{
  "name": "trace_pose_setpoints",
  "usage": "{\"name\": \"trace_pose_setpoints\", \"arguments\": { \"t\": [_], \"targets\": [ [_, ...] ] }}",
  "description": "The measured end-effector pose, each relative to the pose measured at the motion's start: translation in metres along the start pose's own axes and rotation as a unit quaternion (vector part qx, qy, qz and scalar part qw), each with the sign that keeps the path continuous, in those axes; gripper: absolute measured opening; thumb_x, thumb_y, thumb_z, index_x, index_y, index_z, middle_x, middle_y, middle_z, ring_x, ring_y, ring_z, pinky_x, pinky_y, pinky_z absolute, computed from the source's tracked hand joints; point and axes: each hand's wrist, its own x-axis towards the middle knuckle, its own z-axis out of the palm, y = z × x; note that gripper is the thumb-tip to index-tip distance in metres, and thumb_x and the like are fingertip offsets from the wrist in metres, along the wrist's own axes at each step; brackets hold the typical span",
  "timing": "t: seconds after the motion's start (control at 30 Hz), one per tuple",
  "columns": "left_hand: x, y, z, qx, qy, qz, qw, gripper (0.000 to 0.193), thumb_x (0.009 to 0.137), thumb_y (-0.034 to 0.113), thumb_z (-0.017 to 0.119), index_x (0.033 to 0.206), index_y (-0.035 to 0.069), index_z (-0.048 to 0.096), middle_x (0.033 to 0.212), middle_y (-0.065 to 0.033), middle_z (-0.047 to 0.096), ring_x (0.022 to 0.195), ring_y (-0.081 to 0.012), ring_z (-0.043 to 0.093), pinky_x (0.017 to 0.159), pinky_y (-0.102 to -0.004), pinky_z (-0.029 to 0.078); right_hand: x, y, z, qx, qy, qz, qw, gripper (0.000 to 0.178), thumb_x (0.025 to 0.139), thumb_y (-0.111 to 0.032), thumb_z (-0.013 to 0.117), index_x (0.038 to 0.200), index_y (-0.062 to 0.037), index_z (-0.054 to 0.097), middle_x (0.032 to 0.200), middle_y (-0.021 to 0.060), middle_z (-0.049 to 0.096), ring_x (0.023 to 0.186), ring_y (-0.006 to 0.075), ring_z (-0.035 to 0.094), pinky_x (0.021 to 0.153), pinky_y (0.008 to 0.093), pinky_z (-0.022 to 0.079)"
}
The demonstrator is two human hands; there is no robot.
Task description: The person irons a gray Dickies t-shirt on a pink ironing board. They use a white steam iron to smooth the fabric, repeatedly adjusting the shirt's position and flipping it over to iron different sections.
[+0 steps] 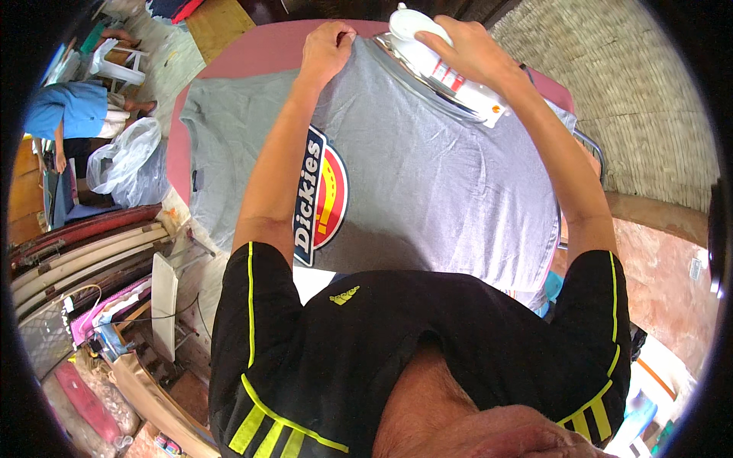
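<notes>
One iron slants far left to near right.

Upper left: second person, blue top, pale shorts. White seat near that person, form partly unclear. Clear plastic bag, crumpled, also near. Top edge: tan wooden board; dark cloth with red part just beside it. Left side: long boards in a stack, edges red, cream, brown. White panel near their ends. Bright pink item, kind unclear. Lower left: red bundle. Right: pale woven covering; pinkish wall, small plate mounted on it.
</notes>
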Motion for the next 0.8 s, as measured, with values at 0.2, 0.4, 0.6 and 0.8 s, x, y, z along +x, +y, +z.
{"name": "trace_pose_setpoints", "arguments": {
  "t": [0.2,0.4,0.6,0.8],
  "targets": [
    [0.020,-0.014,-0.029,-0.048,-0.152,-0.050,0.986,0.029,0.094,0.029,0.067,0.114,0.008,0.073,0.115,-0.0146,0.072,0.098,-0.0289,0.070,0.089,-0.0367,0.053,-0.005,-0.020,-0.009,0.038,-0.052,-0.088,0.994,0.040,0.099,-0.043,0.061,0.102,-0.0025,0.065,0.075,0.0208,0.066,0.063,0.0313,0.064,0.063,0.0421,0.049],
    [-0.020,-0.105,-0.130,0.369,0.045,0.056,0.926,0.044,0.094,0.045,0.062,0.123,0.012,0.069,0.131,-0.0180,0.064,0.121,-0.0348,0.060,0.099,-0.0464,0.048,0.010,-0.025,0.011,0.047,0.007,-0.041,0.998,0.041,0.098,-0.043,0.063,0.106,-0.0031,0.066,0.078,0.0214,0.068,0.066,0.0302,0.067,0.063,0.0403,0.051],
    [-0.052,-0.129,-0.219,0.443,-0.043,-0.246,0.861,0.060,0.090,0.060,0.062,0.118,0.007,0.068,0.114,-0.0195,0.070,0.108,-0.0364,0.067,0.093,-0.0494,0.050,0.031,-0.042,0.018,0.015,-0.037,-0.120,0.992,0.037,0.097,-0.041,0.064,0.106,-0.0044,0.066,0.080,0.0182,0.070,0.067,0.0293,0.069,0.063,0.0387,0.053],
    [-0.042,-0.205,-0.244,0.141,-0.048,-0.252,0.956,0.038,0.096,0.039,0.062,0.110,0.005,0.071,0.101,-0.0130,0.073,0.095,-0.0259,0.067,0.084,-0.0435,0.051,0.058,-0.107,0.032,-0.033,-0.067,-0.152,0.985,0.041,0.094,-0.039,0.065,0.096,0.0015,0.063,0.086,0.0290,0.067,0.084,0.0467,0.067,0.074,0.0513,0.052]
  ]
}}
